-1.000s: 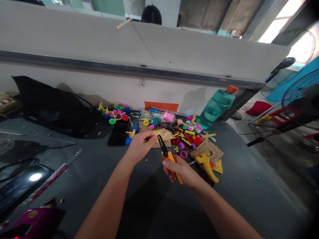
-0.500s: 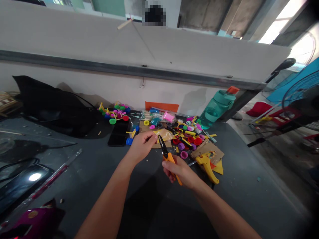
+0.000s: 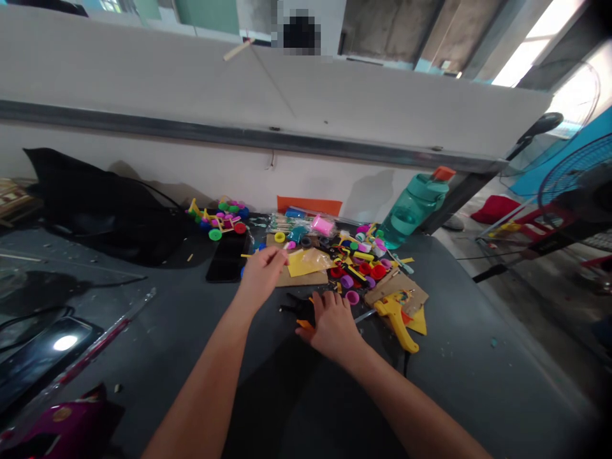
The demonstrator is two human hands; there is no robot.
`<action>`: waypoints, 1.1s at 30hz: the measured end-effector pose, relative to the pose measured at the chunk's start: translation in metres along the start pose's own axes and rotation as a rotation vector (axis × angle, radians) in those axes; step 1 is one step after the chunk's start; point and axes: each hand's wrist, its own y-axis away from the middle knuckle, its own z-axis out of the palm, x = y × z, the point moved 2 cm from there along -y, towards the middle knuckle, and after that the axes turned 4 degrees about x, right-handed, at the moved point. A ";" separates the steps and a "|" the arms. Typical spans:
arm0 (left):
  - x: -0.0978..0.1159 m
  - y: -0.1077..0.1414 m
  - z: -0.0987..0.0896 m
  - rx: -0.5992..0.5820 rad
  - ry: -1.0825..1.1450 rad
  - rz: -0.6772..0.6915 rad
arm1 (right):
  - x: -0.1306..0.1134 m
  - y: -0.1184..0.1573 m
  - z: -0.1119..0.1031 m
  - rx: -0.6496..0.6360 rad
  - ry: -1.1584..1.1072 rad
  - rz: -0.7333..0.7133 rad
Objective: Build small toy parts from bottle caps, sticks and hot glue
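My left hand point(image 3: 262, 274) is closed in a pinch above the cardboard, with the tip of a small pale stick point(image 3: 285, 247) showing at its fingertips. My right hand point(image 3: 335, 322) rests low over the dark tabletop, its fingers curled over pliers with black jaws point(image 3: 295, 306) and orange handles point(image 3: 306, 326). The pliers lie at or very near the table, jaws to the left, handles mostly covered by the hand. Between the hands and the wall lie a yellow sheet point(image 3: 301, 264) on cardboard point(image 3: 310, 279) and several coloured plastic rings point(image 3: 352, 298).
A yellow glue gun point(image 3: 396, 319) lies right of my right hand. Behind it stands a teal water bottle point(image 3: 411, 210). A black phone point(image 3: 227, 258) and a black bag point(image 3: 105, 210) lie to the left. A fan point(image 3: 583, 197) stands beyond the right edge.
My right hand has lowered the pliers from near my left fingertips toward the tabletop and turned palm down. The left hand has shifted slightly left with the stick.
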 end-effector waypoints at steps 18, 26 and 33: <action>0.028 0.029 0.048 -0.435 0.011 0.087 | 0.026 -0.015 -0.034 0.308 -1.448 0.392; 0.030 0.030 0.034 -0.657 -0.002 0.001 | 0.019 -0.012 -0.037 0.211 -1.531 0.315; 0.028 0.034 0.033 -0.745 0.171 -0.138 | 0.017 -0.010 -0.046 0.143 -1.582 0.368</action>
